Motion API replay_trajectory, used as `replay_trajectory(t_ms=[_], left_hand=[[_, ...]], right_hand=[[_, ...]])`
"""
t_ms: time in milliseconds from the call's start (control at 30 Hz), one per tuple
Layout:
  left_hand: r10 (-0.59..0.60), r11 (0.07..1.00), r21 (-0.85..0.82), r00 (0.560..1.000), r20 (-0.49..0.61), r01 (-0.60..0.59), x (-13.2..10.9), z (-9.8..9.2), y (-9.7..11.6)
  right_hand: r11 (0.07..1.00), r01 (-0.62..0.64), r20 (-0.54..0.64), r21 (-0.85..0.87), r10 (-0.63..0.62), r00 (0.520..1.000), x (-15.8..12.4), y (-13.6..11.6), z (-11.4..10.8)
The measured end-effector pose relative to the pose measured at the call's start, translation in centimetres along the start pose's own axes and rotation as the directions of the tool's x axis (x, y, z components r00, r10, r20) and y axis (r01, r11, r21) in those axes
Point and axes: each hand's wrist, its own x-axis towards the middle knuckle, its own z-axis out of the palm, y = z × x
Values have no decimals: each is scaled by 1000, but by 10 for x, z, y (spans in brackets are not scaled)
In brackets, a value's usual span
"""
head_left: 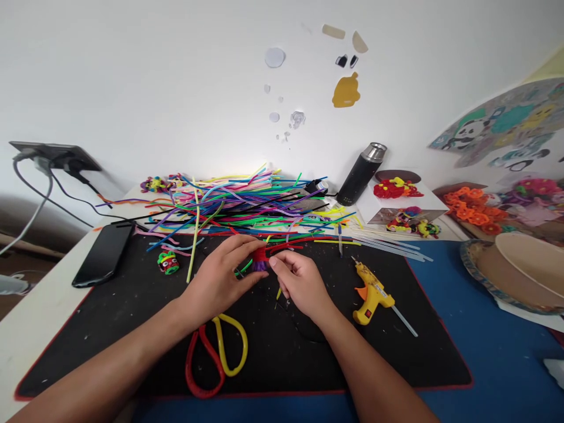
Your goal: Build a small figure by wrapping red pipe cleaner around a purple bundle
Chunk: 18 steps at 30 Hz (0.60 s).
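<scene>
Between the thumb and fingers of my left hand (224, 270) is a small red and purple pipe-cleaner piece (261, 258), held above the black mat. My right hand (302, 282) is curled, with thumb and index finger pinched at the right edge of that piece; what lies in the pinch is hidden. Below my left forearm are scissors (220, 352) with one red and one yellow handle loop, their blades covered by my arm. A small finished green and red pipe-cleaner head (168, 262) with eyes sits left of my left hand.
Behind my hands lies a heap of coloured pipe cleaners (238, 200). A yellow glue gun (371, 296) rests on the mat (145, 370) at right, with clear glue sticks (392, 244) behind. A phone (104, 255) lies left. A black flask (360, 176) and a basket (480, 276) stand right.
</scene>
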Motion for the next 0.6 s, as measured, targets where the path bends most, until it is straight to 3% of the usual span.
replay_trajectory(t_ms=[233, 400, 600], left_hand=[[-36, 999, -37, 999, 0, 36, 3, 4, -7], [-26, 1000, -17, 1000, 16, 27, 2, 11, -14], [-92, 993, -62, 994, 54, 96, 2, 11, -17]], right_hand=[[998, 61, -44, -33, -62, 997, -1, 5, 0], [998, 60, -58, -37, -62, 996, -1, 7, 1], [998, 46, -64, -50, -50, 997, 0, 11, 1]])
